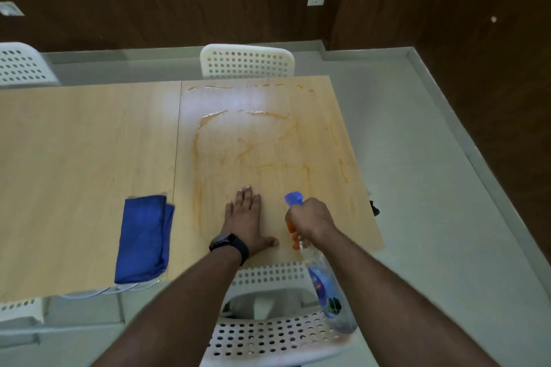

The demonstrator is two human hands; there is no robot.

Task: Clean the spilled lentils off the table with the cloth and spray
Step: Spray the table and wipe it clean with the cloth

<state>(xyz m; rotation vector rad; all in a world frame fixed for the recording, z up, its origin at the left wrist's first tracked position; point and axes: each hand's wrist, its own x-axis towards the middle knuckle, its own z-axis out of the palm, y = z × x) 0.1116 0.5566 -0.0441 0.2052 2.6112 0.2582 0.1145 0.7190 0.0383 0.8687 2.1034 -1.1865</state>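
**Spray bottle raised over a streaked tabletop**

Nearest, a white perforated chair (268, 334) sat tucked under the table's near edge. The left hand (246, 219) lay flat with straight fingers on the wooden table (89, 143). The right hand (311, 217) gripped the spray bottle (325, 283), hiding its trigger. The folded blue cloth (144, 237) lay left. Farther off, orange lentil streaks (256, 143) and wet smears reached the far edge; grey floor (447, 188) lay open to the right.

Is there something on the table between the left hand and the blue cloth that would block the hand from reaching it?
Nothing visible blocks it. The left hand lies flat on the table, and the cloth lies to its left with only bare tabletop and a table seam between. The bottle is in the right hand, on the other side.
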